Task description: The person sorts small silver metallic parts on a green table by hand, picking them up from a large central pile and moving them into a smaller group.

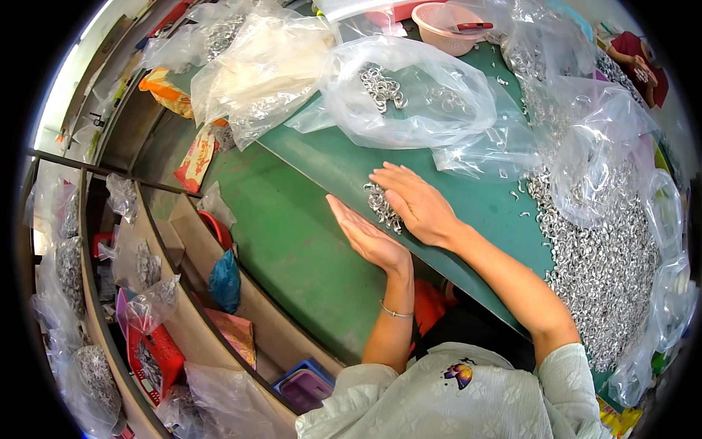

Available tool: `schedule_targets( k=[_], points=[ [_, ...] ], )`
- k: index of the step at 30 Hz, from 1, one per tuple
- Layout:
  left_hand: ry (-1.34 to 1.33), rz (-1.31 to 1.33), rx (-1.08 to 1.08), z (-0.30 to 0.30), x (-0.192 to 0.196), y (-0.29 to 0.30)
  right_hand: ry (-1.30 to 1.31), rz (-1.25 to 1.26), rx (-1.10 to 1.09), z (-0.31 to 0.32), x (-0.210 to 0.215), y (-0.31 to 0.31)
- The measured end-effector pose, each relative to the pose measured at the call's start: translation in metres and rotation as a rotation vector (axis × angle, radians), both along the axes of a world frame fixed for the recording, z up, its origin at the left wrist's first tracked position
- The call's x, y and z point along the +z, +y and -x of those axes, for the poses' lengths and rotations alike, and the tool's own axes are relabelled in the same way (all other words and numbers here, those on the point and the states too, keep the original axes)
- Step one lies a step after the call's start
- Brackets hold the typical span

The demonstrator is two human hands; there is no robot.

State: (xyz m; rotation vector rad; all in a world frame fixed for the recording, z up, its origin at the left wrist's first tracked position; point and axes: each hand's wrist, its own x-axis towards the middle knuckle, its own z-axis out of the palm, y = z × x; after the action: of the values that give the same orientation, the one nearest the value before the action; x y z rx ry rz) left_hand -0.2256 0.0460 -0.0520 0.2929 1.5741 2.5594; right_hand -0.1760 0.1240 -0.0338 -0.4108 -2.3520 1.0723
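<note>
A small heap of curved silver metal pieces (382, 208), hook-like in shape, lies at the edge of the green tabletop (468, 249). Against its far right side rests my right hand (418, 205), fingers stretched out and the palm turned toward the pieces. My left hand (371, 238) is just off the table edge, cupped with the palm up and the fingers extended. No pieces show in the left palm. A clear plastic bag (453, 124) with its mouth spread wide lies beyond the hands, with more silver pieces inside.
A large pile of the same pieces (607, 293) covers the table's right side, partly under clear plastic. A pink basket (446, 36) and a stuffed bag (263, 73) stand at the back. Shelves (153, 234) with bags and a red basket (153, 358) line the left. Another person (643, 69) sits far right.
</note>
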Motion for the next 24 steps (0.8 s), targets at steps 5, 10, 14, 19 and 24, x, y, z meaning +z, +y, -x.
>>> schedule_targets(
  k=[5,10,14,19,24],
  points=[
    [-0.013,0.044,-0.019,0.001,-0.003,-0.003,-0.052,0.046,-0.003,0.006,0.002,-0.021],
    [-0.123,-0.098,-0.093,-0.007,0.002,-0.004,0.072,0.136,-0.089,0.015,0.003,-0.036],
    [-0.097,-0.006,-0.029,-0.006,-0.004,-0.003,0.136,0.241,-0.079,0.020,-0.006,-0.038],
    [-0.025,0.091,0.001,-0.008,-0.003,-0.002,0.175,0.360,-0.074,0.023,-0.007,-0.037],
    [-0.180,-0.048,-0.034,-0.014,0.013,-0.002,0.179,0.551,-0.042,0.022,-0.009,-0.035]
  ],
)
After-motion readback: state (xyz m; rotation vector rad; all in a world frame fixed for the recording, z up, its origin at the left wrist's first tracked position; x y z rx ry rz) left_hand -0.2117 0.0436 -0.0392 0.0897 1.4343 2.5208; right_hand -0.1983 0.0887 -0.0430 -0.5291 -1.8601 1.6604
